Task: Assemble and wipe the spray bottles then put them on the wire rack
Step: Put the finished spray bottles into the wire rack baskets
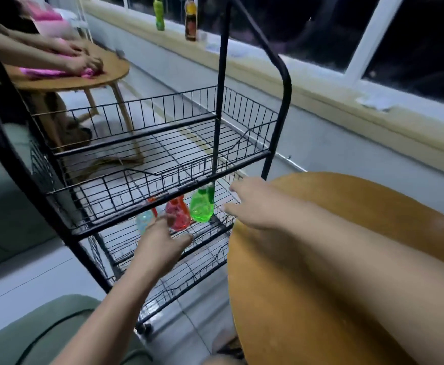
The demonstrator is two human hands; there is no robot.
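1. Three spray bottles are standing side by side on a lower tier of the rack (285, 88): the blue bottle (144, 221) at the left, the red bottle (178, 214) in the middle and the green bottle (202, 208) at the right. They are sitting near the tier's front, just under the front rail of the basket above. That is probably because this tier is the easiest to reach from a low seat.
2. The left hand (163, 246) is reaching in low with its fingers loosely spread and thumb out, holding nothing. Its fingertips are lying just beside the red bottle, and blur is hiding whether they are touching it.
3. The right hand (247, 204) is stretching out past the edge of the table (281, 299). Its fingers are straight and apart, it is empty, and it is near the green bottle but not on it.
4. Both hands are looking released rather than grasping. This suggests the bottles are already set down and the hands are either letting go or straightening the row.
5. With all three bottles upright on the rack and neither hand carrying one, the task is appearing close to done.
6. Beyond the rack, another person's hands (84, 63) are pressing a pink cloth (57, 72) onto a second table (115, 72).
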